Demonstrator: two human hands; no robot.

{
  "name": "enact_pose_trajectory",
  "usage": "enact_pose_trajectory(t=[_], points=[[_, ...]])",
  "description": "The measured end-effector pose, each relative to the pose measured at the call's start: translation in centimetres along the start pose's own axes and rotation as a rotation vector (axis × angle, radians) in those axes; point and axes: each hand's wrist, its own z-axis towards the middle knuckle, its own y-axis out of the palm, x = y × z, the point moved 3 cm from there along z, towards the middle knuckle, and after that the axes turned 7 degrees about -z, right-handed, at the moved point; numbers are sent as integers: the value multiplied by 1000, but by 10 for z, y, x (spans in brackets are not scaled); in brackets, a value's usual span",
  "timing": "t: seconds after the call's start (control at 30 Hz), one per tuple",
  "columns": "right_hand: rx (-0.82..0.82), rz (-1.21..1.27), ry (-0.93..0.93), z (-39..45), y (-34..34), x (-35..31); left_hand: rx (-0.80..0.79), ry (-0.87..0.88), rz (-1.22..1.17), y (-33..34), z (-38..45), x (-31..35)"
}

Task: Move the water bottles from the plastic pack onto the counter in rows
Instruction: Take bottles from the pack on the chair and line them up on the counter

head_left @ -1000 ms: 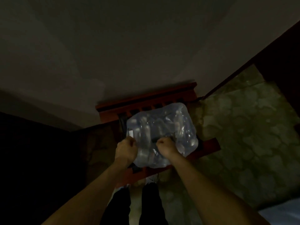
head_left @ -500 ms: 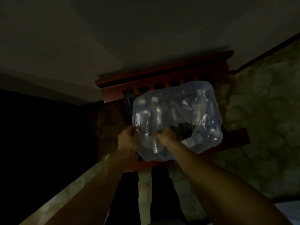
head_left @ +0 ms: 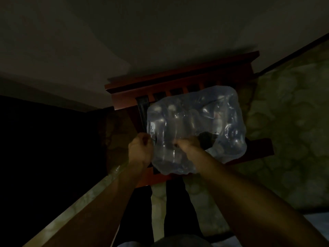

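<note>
Gripping plastic pack (head_left: 195,129) near edge, both hands (head_left: 140,148)

Dim room, red wooden chair (head_left: 187,75), mottled floor (head_left: 288,125)

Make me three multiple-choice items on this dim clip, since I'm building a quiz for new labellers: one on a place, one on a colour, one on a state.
1. Where does the plastic pack of bottles rest?
A. on a wooden chair
B. on the floor
C. on a bed

2. What colour is the chair?
A. white
B. reddish brown
C. blue

3. What are the two hands doing?
A. hanging idle, away from the pack
B. both pinching the wrap at the pack's near edge
C. lifting one bottle clear of the pack

Answers:
1. A, as the slatted back and seat edges show around the pack.
2. B, as the rail and slats read red-brown even in the dim light.
3. B, as the left hand and right hand have their fingers curled into the plastic, with no bottle out.
</note>
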Motion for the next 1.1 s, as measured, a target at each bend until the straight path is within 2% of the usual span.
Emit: enact_pose_trajectory(t=[0.2,0.27,0.37,0.47,0.53,0.6,0.63,0.7,0.8,0.87,0.93,1.03,1.1], points=[[47,232,-55,-35,-43,7,24,182,-78,6,-22,48],[37,207,-64,-53,-57,10,-79,186,-103,16,-28,60],[-39,10,-100,-83,-77,5,-240,128,-56,32,-41,70],[88,-320,-207,-117,-98,-12,-214,62,-12,39,-52,75],[189,-555,-290,-140,-107,-28,-314,-154,-260,44,-58,78],[237,-720,-368,-162,-113,-42,-519,-368,-587,45,-65,86],[253,-768,-393,-172,-115,-47,-621,-418,-685,43,-66,91],[286,-844,-421,-187,-117,-57,-730,-449,-736,35,-66,99],[312,-1012,-468,-207,-115,-68,-772,-439,-720,20,-69,106],[261,-1025,-532,-214,-112,-71,-732,-426,-759,8,-71,105],[112,-907,-564,-216,-112,-73,-681,-343,-753,-3,-67,98],[-188,-612,-464,-204,-117,-77,-693,-239,-607,-19,-63,87],[-225,-421,-386,-183,-122,-72,-617,-221,-511,-33,-60,79]])
